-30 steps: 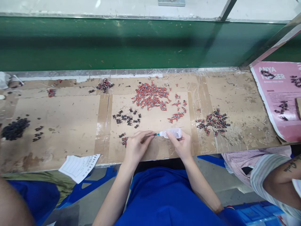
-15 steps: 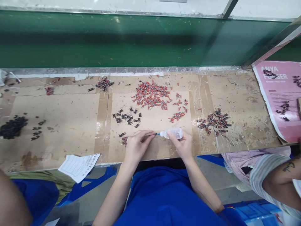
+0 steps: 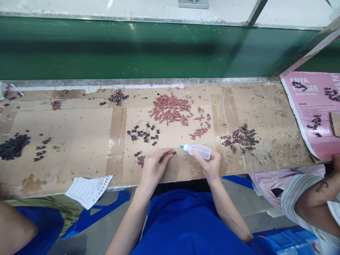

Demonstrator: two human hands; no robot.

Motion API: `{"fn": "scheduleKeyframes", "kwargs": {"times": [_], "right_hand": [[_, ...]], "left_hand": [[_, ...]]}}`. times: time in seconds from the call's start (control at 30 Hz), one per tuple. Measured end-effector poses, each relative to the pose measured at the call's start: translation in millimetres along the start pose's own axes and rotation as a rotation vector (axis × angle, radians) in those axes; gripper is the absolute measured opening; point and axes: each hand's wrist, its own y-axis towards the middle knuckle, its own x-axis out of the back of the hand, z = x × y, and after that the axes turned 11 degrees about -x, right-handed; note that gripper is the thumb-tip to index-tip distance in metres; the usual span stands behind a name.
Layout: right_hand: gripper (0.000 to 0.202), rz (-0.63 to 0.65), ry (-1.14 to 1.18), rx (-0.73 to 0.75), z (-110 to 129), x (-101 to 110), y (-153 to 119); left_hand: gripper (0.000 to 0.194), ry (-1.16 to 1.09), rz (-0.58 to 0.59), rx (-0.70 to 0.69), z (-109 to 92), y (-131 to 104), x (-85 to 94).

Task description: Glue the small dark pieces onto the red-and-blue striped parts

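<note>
Plastic, pale and see-through, forms the one bottle, clasped in the right hand, whose fingers and thumb cover some of its side. Its long axis lies across the person's front, tilted slightly: the blue nozzle points left and a little away from the body, the base right and nearer. Just left of the bottle, the left hand pinches one dark part between thumb and fingertips; most of it is hidden. Nozzle and part are apart, the nozzle a little farther out.

Farther left of the bottle, beside the left hand, lie one loose piece and a small red-black bunch, partly covered by that hand. Left and beyond are roughly fifteen black pieces. Straight beyond the bottle spreads a red heap, too many to count, with a few smaller red clumps nearer. Right of it sits one red-black pile, dozens strong. Well left are four dark pieces and one black mound; nearer the person, one paper sheet. Far right, a pink poster bears several dark clumps. One green panel closes off the far side.
</note>
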Motion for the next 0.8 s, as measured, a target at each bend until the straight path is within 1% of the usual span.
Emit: {"fn": "scheduleKeyframes", "kwargs": {"times": [0.07,0.17,0.23,0.3,0.37,0.4,0.47,0.5,0.53,0.6,0.63,0.67,0.73,0.8], "right_hand": [[0.029,0.071,-0.027,0.049,-1.7,-3.4,-0.8],[0.036,0.178,-0.114,0.123,-4.0,-15.3,0.0],[0.035,0.202,-0.223,0.188,-4.4,-24.1,1.8],[0.034,0.201,-0.341,0.251,-4.4,-28.9,3.6],[0.042,0.225,-0.415,0.297,-3.9,-26.1,4.9],[0.052,0.245,-0.433,0.311,-3.1,-21.4,5.8],[0.073,0.259,-0.460,0.347,0.2,-5.7,10.1],[0.077,0.241,-0.481,0.366,3.1,4.3,14.2],[0.071,0.192,-0.510,0.392,6.8,14.6,20.0],[0.035,0.032,-0.613,0.416,15.9,32.9,35.8],[0.026,-0.046,-0.683,0.417,20.7,39.5,45.1],[0.023,-0.100,-0.752,0.409,25.1,43.7,54.6],[0.018,-0.125,-0.880,0.370,32.0,45.0,71.9],[0.013,-0.084,-1.002,0.322,35.2,40.0,84.4]], "left_hand": [[0.018,0.020,-0.018,-0.015,0.6,-2.6,6.9],[0.020,0.040,-0.073,0.023,2.6,-10.0,21.2],[0.019,0.037,-0.110,0.058,4.1,-15.7,30.0],[0.019,0.023,-0.116,0.081,5.2,-20.5,36.1],[0.019,0.003,-0.081,0.092,5.5,-23.5,39.3],[0.019,-0.008,-0.059,0.091,5.3,-24.2,40.0],[0.019,-0.029,-0.030,0.075,4.4,-24.7,40.3],[0.019,-0.037,-0.026,0.067,3.7,-24.6,40.2],[0.019,-0.042,-0.026,0.060,3.0,-24.4,39.9],[0.021,-0.045,-0.030,0.054,1.6,-24.2,39.6],[0.022,-0.044,-0.032,0.051,0.8,-24.4,39.5],[0.022,-0.045,-0.029,0.047,-0.1,-24.8,39.6],[0.022,-0.056,-0.028,0.040,-2.6,-26.2,40.1],[0.021,-0.071,-0.039,0.041,-6.3,-28.4,40.7]]}}
